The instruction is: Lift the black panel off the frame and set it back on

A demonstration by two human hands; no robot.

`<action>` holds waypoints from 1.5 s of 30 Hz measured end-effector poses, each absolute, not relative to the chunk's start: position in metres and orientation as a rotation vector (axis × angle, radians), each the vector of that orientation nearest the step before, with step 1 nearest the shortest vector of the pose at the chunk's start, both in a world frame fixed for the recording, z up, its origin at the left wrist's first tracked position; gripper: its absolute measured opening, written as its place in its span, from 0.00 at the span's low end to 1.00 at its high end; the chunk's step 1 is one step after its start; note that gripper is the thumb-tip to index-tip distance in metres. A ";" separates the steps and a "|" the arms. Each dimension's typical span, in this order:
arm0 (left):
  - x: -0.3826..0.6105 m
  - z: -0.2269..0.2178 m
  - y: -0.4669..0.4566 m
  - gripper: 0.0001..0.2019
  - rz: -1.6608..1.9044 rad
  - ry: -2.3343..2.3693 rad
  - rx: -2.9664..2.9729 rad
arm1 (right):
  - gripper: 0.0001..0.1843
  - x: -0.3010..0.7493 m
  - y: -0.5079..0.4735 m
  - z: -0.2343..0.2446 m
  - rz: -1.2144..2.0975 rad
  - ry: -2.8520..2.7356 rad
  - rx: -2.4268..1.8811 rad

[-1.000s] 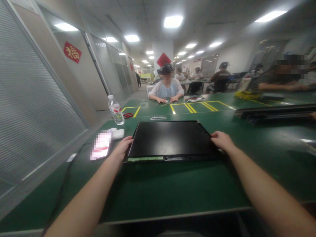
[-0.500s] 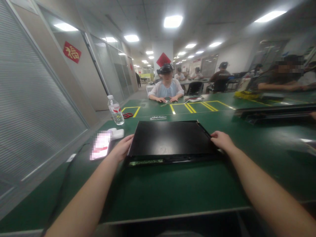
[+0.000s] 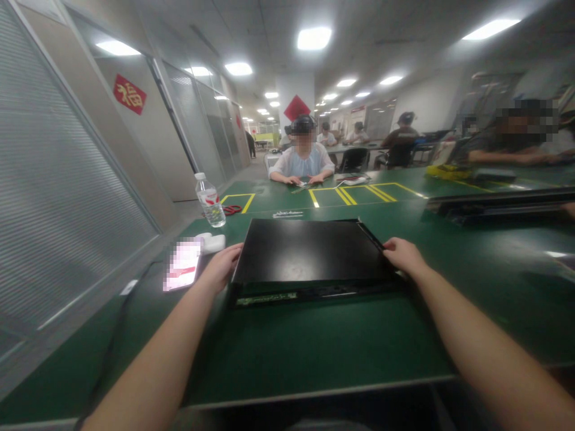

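A dark, glossy flat-screen panel [image 3: 309,251] lies between my hands, face up over the green table. Along its near edge runs a narrow strip with a green circuit board [image 3: 267,297], a little apart from the panel's face. My left hand [image 3: 221,268] is closed on the panel's left edge, its fingertips partly hidden by that edge. At the right edge, my right hand [image 3: 403,255] pinches the frame between thumb and fingers. Whether the panel rests fully on the table or is slightly raised, I cannot tell.
To the left are a lit phone [image 3: 183,263], a white earbud case [image 3: 214,243], a water bottle [image 3: 209,200] and red-handled scissors [image 3: 232,210]. Another dark panel [image 3: 503,205] lies at the right. A person [image 3: 302,158] sits across the table [image 3: 323,347], both hands on it.
The gap between the panel's near edge and the circuit board strip looks slightly wider. Both my hands keep their places at the panel's sides.
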State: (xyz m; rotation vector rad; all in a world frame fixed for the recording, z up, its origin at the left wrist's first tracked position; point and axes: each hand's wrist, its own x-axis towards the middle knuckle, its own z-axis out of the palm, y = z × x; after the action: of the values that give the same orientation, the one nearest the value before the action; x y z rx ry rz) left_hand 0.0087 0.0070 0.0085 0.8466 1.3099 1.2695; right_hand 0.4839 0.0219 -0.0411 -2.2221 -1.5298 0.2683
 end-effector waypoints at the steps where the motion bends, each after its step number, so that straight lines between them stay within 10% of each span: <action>1: 0.010 0.009 0.007 0.11 1.281 1.300 0.840 | 0.14 0.484 0.022 -0.041 0.266 -1.526 -2.221; 31: 0.021 0.018 -0.014 0.40 1.374 1.031 1.074 | 0.15 0.473 0.019 -0.031 0.404 -1.366 -2.068; 45: 0.015 0.021 -0.012 0.32 1.436 1.055 1.000 | 0.24 0.464 -0.006 0.008 1.121 -1.006 -1.314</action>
State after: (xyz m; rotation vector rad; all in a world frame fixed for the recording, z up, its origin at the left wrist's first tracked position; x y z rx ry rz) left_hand 0.0155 -0.0122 0.0209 1.0001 1.0554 1.4355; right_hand 0.4637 -0.0065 0.0078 -1.3137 -1.0064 1.1208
